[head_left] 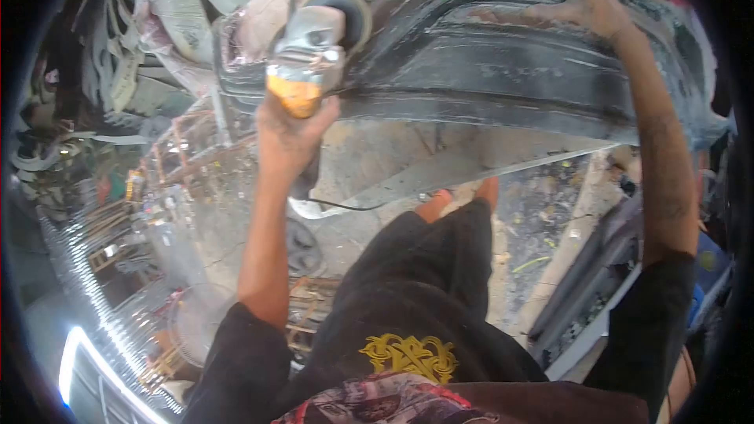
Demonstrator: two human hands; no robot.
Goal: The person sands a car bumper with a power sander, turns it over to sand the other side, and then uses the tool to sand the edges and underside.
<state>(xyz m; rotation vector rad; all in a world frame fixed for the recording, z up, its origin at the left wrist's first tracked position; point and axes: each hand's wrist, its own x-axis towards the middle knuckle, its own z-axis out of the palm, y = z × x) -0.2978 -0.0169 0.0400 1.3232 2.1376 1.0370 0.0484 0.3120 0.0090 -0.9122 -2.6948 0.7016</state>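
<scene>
My left hand (294, 129) is wrapped around an angle grinder (302, 63) with an orange-and-silver body. The grinder's round disc (357, 20) is at the left part of a dark car bumper (503, 71), but whether it touches the surface cannot be made out. The bumper is scuffed and dusty, with a long recessed channel along it. At its upper right, my right hand (585, 4) grips the bumper, thumb and fingers spread across a ridge near the top edge. A black cord (345, 206) shows below the grinder.
Pale scrap panels and plastic pieces (157, 47) are heaped at the left. A wire rack (184, 137) stands below them. Dark long parts (589, 267) lean at the right. Beneath the bumper is a flat grey panel (440, 165), with my bare feet (436, 204) close by.
</scene>
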